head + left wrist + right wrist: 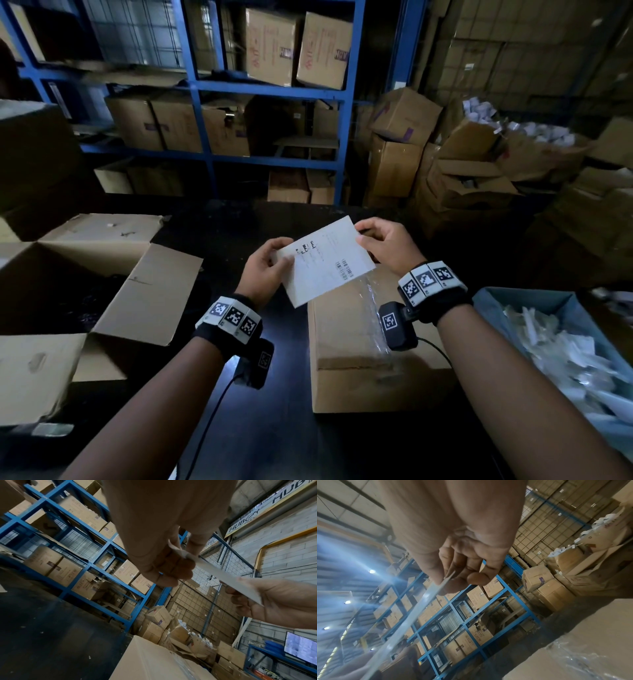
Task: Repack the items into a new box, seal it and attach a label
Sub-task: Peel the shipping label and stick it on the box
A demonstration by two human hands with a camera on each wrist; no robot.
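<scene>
A white shipping label (327, 261) with a barcode is held in the air between both hands, above the far end of a closed cardboard box (363, 346) sealed with clear tape. My left hand (270, 265) pinches the label's left edge. My right hand (380, 241) pinches its upper right corner. The left wrist view shows the label (223, 577) edge-on, between the left hand (171, 563) and the right hand (267, 599). Seen from the right wrist, the label (412, 615) is a thin strip pinched by my right hand (453, 574), with the taped box (573, 649) below.
An open empty carton (85, 294) stands at the left on the dark table (274, 428). A blue bin (513, 301) with white packets sits at the right. Blue shelving (202, 113) with cartons and stacked boxes (445, 171) stand beyond the table.
</scene>
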